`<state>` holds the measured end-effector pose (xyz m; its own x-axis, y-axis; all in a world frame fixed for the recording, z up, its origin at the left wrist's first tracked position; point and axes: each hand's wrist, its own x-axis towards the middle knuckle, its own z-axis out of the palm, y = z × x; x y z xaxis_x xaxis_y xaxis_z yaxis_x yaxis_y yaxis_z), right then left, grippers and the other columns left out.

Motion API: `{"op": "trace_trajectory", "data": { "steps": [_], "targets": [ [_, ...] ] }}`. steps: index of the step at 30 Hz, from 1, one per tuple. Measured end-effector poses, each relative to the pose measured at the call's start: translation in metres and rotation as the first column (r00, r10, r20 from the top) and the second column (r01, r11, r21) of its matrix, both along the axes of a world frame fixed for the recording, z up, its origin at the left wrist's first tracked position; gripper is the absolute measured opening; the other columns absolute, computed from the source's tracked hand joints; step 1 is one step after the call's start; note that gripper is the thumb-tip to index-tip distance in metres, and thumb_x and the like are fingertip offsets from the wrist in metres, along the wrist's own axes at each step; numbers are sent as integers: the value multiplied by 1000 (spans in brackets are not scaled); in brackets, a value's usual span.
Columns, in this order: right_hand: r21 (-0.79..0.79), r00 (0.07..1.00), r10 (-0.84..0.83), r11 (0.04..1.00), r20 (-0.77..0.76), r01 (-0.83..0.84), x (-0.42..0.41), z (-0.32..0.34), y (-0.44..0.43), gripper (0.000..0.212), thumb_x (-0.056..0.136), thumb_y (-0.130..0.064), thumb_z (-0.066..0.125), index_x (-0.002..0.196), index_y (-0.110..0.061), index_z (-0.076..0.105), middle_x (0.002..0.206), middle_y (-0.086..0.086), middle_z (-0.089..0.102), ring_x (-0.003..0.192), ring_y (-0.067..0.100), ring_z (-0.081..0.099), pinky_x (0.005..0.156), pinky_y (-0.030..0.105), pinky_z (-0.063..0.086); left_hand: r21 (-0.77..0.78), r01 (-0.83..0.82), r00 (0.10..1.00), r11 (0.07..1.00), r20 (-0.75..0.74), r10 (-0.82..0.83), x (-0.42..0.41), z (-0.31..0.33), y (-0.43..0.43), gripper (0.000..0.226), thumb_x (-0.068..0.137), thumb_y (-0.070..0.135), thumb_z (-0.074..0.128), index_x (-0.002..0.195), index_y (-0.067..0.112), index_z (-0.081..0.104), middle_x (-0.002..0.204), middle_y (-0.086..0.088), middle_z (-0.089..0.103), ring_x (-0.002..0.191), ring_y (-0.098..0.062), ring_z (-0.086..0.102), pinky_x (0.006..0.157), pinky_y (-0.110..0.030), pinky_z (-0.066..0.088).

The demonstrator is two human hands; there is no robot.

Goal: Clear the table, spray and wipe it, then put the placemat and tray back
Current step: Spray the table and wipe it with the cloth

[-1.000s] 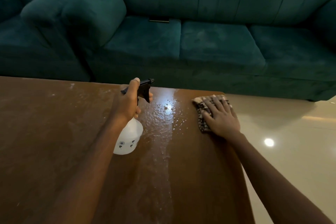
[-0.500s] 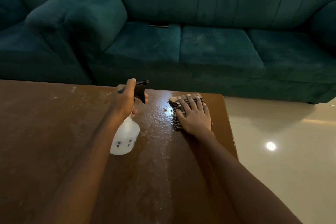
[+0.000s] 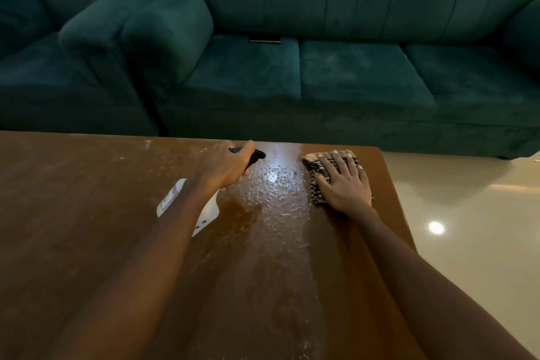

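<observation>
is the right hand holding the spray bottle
No, the right hand lies flat on the cloth; the left hand grips the bottle.

spray bottle (image 3: pixel 171 202) mostly behind left forearm (image 3: pixel 175 245); table (image 3: pixel 73 213) cropped left.

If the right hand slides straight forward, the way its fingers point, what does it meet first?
Nothing on the brown wooden table: the right hand, flat on the checked cloth, would pass the far edge. Beyond it the dark green velvet sofa comes first, though the gap is unclear.
</observation>
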<state>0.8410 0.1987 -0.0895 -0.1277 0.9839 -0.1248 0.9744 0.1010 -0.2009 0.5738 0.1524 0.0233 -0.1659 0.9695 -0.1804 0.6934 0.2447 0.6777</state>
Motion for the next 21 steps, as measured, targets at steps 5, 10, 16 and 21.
{"op": "trace_trajectory", "data": {
  "steps": [5, 10, 16, 21],
  "targets": [
    [11, 1000, -14, 1000, 1, 14, -1, -2, 1, 61, 98, -66, 15, 154, -46, 1, 166, -8, -5, 152, 18, -11, 121, 41, -7, 33, 5, 996, 999, 92, -8, -13, -2, 2, 44, 102, 46, 37, 94, 12, 62, 80, -8, 70, 69, -20, 60, 71, -34, 49],
    [13, 999, -41, 999, -9, 41, -5, -2, 2, 61, 99, -65, 17, 155, -45, 5, 166, -8, -3, 152, 18, -9, 122, 42, -6, 36, -14, 996, 999, 92, 11, -24, -3, 2, 38, 102, 49, 37, 92, 18, 57, 77, -5, 66, 62, -16, 55, 62, -29, 45],
    [6, 998, -63, 998, -13, 63, -6, -2, 3, 59, 100, -63, 17, 155, -45, 6, 166, -8, -2, 152, 18, -8, 123, 42, -5, 46, -53, 976, 998, 215, 42, -39, -9, 3, 52, 95, 55, 38, 92, 12, 67, 80, -13, 70, 61, -20, 59, 52, -25, 42],
    [-23, 988, -150, 989, -45, 149, -18, 1, 15, 61, 99, -63, 17, 156, -43, 7, 167, -5, -4, 152, 21, -11, 121, 44, -8, 87, -119, 965, 989, 244, 94, -48, -9, -4, 53, 99, 53, 35, 90, 12, 67, 79, -8, 69, 55, -15, 52, 48, -23, 43]
  ]
}}
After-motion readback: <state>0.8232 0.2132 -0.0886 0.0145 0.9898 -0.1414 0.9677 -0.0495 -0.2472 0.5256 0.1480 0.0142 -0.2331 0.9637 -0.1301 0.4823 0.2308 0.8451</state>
